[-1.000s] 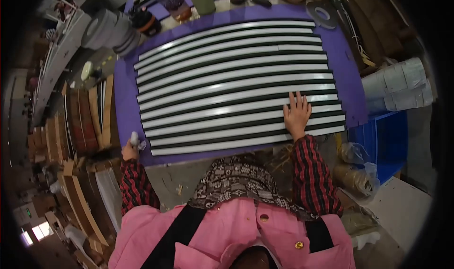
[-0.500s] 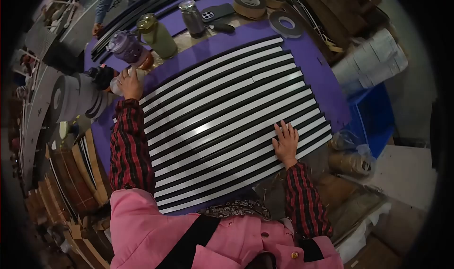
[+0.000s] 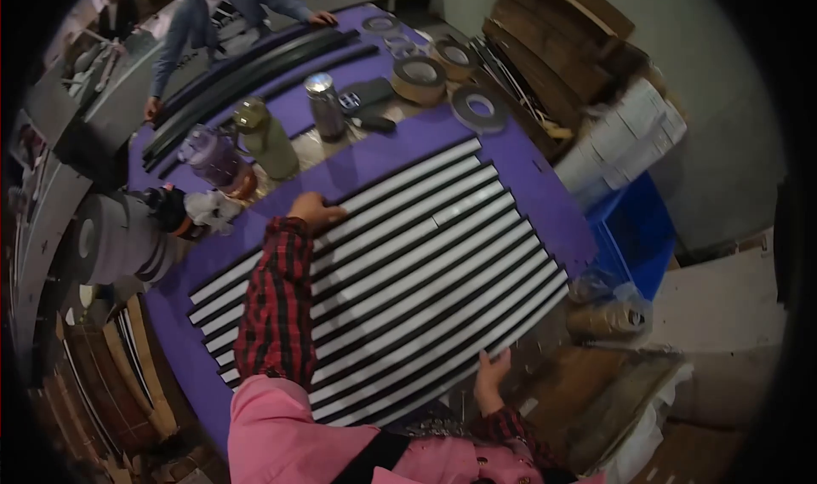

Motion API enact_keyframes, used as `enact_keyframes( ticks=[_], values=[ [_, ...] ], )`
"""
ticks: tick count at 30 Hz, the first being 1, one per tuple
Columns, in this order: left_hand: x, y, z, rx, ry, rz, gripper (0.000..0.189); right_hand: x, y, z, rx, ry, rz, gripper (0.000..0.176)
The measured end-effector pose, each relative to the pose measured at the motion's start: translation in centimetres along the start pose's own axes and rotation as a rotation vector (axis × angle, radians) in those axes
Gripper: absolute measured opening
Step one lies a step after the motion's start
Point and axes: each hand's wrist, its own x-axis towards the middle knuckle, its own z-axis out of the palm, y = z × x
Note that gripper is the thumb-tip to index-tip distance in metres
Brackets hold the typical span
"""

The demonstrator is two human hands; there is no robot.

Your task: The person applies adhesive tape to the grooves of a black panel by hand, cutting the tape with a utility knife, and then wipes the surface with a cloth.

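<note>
A row of several long curved strips [image 3: 425,263], white alternating with black, lies side by side on a purple mat [image 3: 545,203]. My left hand [image 3: 313,209] reaches across them in a red plaid sleeve. It rests on the far edge of the farthest strip and holds nothing. My right hand [image 3: 491,375] lies with fingers spread against the near edge of the closest strip, by the table's front edge. A crumpled white rag [image 3: 208,208] sits on the mat left of my left hand.
An olive bottle [image 3: 265,139], a purple jug [image 3: 213,156], a steel flask [image 3: 323,105], a phone [image 3: 366,92] and tape rolls [image 3: 479,105] stand beyond the strips. A person in denim [image 3: 230,11] stands across the table by black strips [image 3: 247,71]. A blue bin [image 3: 634,229] sits right, grey rolls [image 3: 115,237] left.
My left hand has left the white thing it held and come to the far strip edge. My right hand slid off the strips to their near edge. The view swung left and up.
</note>
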Motion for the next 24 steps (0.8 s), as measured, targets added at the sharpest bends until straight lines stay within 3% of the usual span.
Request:
enact_keyframes(
  ticks=[1,2,5,6,8,9,11,12,13,14,15,16,18,20,24],
  values=[
    [-0.9,0.3,-0.8,-0.074,-0.114,-0.073,0.063,-0.1,-0.8,0.6,0.344,0.091,0.100,0.037],
    [-0.9,0.1,0.0,-0.003,-0.029,-0.067,0.064,1.0,1.3,0.0,0.372,0.042,0.270,0.032],
    [-1.2,0.6,-0.7,-0.012,-0.182,-0.154,0.061,1.8,2.2,-1.2,0.498,0.064,0.658,0.009],
    [-1.8,1.2,-1.2,-0.008,-0.239,-0.190,0.058,1.4,1.1,-1.5,0.510,0.059,0.643,0.009],
    [-3.1,2.4,-1.5,0.015,-0.270,-0.151,0.056,0.5,-0.7,-1.7,0.396,-0.178,0.726,0.010],
    [-3.8,2.9,-0.7,0.004,-0.312,-0.136,0.055,0.6,0.6,-1.6,0.411,-0.173,0.737,0.011],
    [-2.8,2.2,3.1,0.031,-0.320,-0.142,0.051,0.8,1.0,-2.1,0.360,-0.395,0.731,0.013],
    [-2.9,2.0,4.7,0.032,-0.152,-0.071,0.054,0.5,0.0,-2.0,0.371,-0.384,0.838,0.014],
    [-2.9,1.8,6.1,0.034,0.017,0.001,0.056,-0.3,0.6,-1.9,0.255,-0.439,0.634,0.014],
    [-3.4,1.8,6.2,0.059,0.061,0.003,0.052,-0.9,1.0,-1.6,0.142,-0.491,0.423,0.014],
    [-4.1,2.2,6.2,0.064,0.064,0.002,0.052,-0.9,-2.3,-1.6,0.334,-0.469,0.755,0.018],
    [-4.6,2.8,6.2,0.132,0.143,0.016,0.047,-1.0,-2.3,-1.3,0.339,-0.473,0.746,0.018],
    [-5.9,3.7,6.5,0.205,0.218,0.026,0.043,-1.6,-1.9,-0.5,0.657,-0.482,0.783,0.016],
    [-7.3,4.5,7.0,0.275,0.362,0.076,0.034,-2.0,-2.2,0.1,0.632,-0.478,0.811,0.017],
    [-12.8,7.8,7.6,0.260,0.293,0.104,0.032,-1.0,-0.8,1.3,0.462,-0.419,0.865,0.028]
  ],
)
